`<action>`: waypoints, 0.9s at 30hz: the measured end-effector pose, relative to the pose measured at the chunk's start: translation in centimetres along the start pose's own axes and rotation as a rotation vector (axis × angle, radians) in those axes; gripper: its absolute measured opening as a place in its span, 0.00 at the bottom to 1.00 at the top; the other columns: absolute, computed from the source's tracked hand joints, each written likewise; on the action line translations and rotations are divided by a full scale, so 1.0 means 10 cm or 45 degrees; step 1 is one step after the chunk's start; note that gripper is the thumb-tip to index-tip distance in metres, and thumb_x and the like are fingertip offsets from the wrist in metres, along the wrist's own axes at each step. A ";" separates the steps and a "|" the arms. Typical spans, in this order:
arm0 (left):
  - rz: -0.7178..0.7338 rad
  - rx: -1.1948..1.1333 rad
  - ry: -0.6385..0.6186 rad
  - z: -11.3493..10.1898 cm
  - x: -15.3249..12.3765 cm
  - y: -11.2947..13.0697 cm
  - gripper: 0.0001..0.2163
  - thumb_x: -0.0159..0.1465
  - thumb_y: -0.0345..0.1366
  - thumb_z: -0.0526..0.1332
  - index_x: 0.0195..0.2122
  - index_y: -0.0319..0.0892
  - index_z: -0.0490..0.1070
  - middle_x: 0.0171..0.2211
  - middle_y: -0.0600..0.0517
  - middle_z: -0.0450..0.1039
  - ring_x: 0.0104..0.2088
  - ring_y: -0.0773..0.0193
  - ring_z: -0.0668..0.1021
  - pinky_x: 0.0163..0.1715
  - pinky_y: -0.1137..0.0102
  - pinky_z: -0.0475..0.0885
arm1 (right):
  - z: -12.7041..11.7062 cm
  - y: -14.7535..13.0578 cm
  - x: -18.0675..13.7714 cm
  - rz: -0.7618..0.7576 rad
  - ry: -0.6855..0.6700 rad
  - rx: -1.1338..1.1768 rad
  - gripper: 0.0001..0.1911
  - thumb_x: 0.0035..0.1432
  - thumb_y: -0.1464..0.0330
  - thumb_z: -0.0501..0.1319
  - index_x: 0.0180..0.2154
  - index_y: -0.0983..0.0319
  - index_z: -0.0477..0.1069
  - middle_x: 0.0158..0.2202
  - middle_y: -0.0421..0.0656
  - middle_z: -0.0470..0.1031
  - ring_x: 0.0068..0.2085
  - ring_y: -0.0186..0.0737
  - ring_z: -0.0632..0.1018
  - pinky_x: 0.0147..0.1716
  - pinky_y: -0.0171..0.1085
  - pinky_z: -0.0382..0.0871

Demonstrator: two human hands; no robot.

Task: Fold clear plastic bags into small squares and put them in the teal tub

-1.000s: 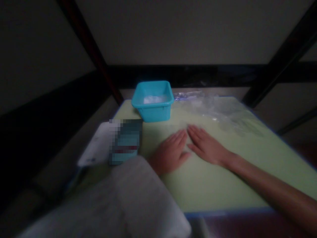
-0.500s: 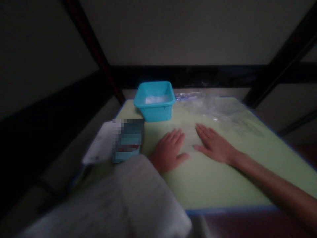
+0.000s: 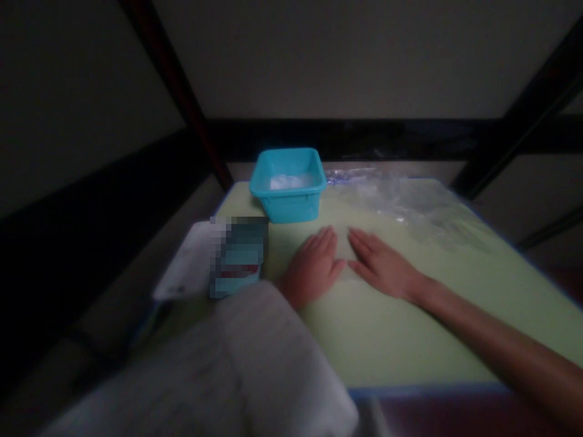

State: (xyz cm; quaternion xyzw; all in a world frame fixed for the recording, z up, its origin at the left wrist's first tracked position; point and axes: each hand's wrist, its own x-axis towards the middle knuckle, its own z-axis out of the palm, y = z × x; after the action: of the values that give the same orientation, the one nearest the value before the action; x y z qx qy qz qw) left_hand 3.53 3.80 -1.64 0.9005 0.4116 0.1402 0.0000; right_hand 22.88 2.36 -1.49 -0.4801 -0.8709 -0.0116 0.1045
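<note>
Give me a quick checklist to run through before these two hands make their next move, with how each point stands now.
1. Both hands open, palms down: ok. The left hand and right hand lie flat on the table.
2. Thumbs apart: cannot tell; their tips nearly meet.
3. What lies under the palms: cannot tell; the palms cover it.
4. Blue tub upright and away from the hands: ok, it stands beyond them.
5. Crumpled clear plastic out from under the right hand: ok, it lies farther back.
6. Pale sleeve off the pixelated item: cannot tell; they overlap in this view.
</note>
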 end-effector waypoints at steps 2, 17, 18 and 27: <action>0.026 0.037 -0.027 0.04 -0.03 -0.02 0.25 0.67 0.41 0.49 0.60 0.28 0.54 0.64 0.35 0.51 0.64 0.52 0.57 0.62 0.57 0.54 | 0.04 0.01 -0.01 -0.013 -0.024 -0.022 0.36 0.65 0.54 0.41 0.61 0.78 0.55 0.63 0.61 0.52 0.64 0.52 0.56 0.62 0.50 0.50; -0.179 0.113 -0.133 -0.05 -0.06 -0.05 0.36 0.62 0.55 0.52 0.62 0.29 0.53 0.65 0.34 0.46 0.65 0.45 0.51 0.62 0.51 0.50 | 0.04 0.19 -0.14 0.025 -0.080 -0.029 0.48 0.58 0.41 0.42 0.64 0.72 0.47 0.66 0.57 0.45 0.66 0.51 0.49 0.63 0.50 0.45; -0.188 0.120 -0.124 -0.06 -0.07 -0.07 0.36 0.63 0.55 0.52 0.61 0.28 0.53 0.65 0.33 0.46 0.65 0.46 0.51 0.62 0.52 0.50 | 0.03 0.22 -0.15 0.032 -0.079 -0.024 0.48 0.58 0.41 0.42 0.64 0.72 0.46 0.66 0.57 0.44 0.66 0.50 0.49 0.63 0.50 0.45; -0.145 0.090 -0.070 -0.03 -0.14 -0.17 0.32 0.65 0.51 0.51 0.60 0.29 0.54 0.63 0.31 0.51 0.65 0.48 0.54 0.61 0.52 0.53 | 0.03 0.33 -0.21 0.090 -0.058 0.013 0.47 0.59 0.42 0.43 0.65 0.71 0.43 0.66 0.58 0.46 0.66 0.51 0.50 0.62 0.52 0.46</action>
State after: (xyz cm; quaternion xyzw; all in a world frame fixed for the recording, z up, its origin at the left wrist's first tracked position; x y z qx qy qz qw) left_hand 1.33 3.85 -1.86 0.8785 0.4668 0.1005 -0.0124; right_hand 26.68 2.42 -2.48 -0.5101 -0.8556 0.0073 0.0875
